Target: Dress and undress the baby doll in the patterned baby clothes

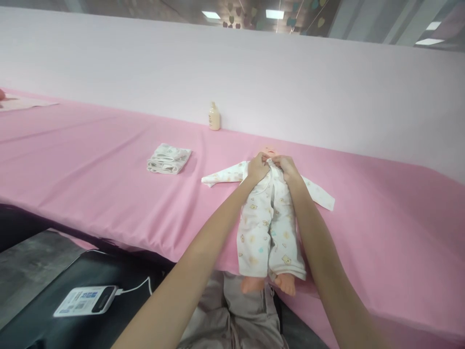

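Observation:
A baby doll [269,151] lies on its back on the pink-covered table [119,189], its feet towards me at the table's front edge. It wears white baby clothes [254,232] with a small coloured print, and both long sleeves stretch out sideways. At the neckline, my left hand [258,167] pinches the garment's collar from the left. My right hand [285,166] grips the collar just beside it, fingertips nearly meeting under the doll's chin. What lies between the fingers is small and partly hidden. Both forearms pass over the doll's sides.
Folded white cloth [169,159] lies left of the doll. A cream pump bottle [214,117] stands by the white wall [232,72]. On a black seat [119,271] at lower left rests a white device [86,300] with a cable. Pale cloth [25,103] lies far left.

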`<state>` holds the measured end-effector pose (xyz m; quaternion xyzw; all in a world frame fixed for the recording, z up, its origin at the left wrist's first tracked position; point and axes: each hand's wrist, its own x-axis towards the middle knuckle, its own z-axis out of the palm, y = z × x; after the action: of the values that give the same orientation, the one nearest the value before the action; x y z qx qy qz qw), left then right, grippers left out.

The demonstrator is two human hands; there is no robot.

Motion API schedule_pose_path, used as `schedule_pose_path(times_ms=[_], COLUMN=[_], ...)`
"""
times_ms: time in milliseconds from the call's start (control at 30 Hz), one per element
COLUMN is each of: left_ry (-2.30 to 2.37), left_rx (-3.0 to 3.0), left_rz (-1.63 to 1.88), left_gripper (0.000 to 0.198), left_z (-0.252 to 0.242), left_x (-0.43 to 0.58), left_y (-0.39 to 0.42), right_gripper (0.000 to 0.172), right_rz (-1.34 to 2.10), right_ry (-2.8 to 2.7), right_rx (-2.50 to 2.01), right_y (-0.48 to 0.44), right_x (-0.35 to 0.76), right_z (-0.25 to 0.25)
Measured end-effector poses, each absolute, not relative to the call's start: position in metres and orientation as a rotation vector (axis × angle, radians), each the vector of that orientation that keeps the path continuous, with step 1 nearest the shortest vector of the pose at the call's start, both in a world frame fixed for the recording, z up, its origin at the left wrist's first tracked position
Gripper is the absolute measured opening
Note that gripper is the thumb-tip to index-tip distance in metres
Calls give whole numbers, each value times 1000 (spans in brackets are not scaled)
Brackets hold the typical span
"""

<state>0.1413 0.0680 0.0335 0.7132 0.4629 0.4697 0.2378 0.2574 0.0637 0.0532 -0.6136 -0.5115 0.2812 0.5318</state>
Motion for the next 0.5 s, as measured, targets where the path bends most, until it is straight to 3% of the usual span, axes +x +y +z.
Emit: schedule_pose_path(times_ms=[100,233,367,500], left_ry=[1411,1564,1436,1256], left_rx=[2047,2132,2158,2146], left_rz=[1240,1199,1284,1310], left_gripper=[27,23,26,32], left_z=[35,35,25,16], left_x=[143,139,127,115], left_y=[64,56,44,36], right_gripper=[16,21,28,30], right_rz=[689,330,95,162], right_ry=[-1185,-1352,-1553,-1772], right_rx=[-1476,-1635,-1783,-1808], right_y=[66,63,54,49], right_x=[257,255,249,249], right_z=[49,47,52,63])
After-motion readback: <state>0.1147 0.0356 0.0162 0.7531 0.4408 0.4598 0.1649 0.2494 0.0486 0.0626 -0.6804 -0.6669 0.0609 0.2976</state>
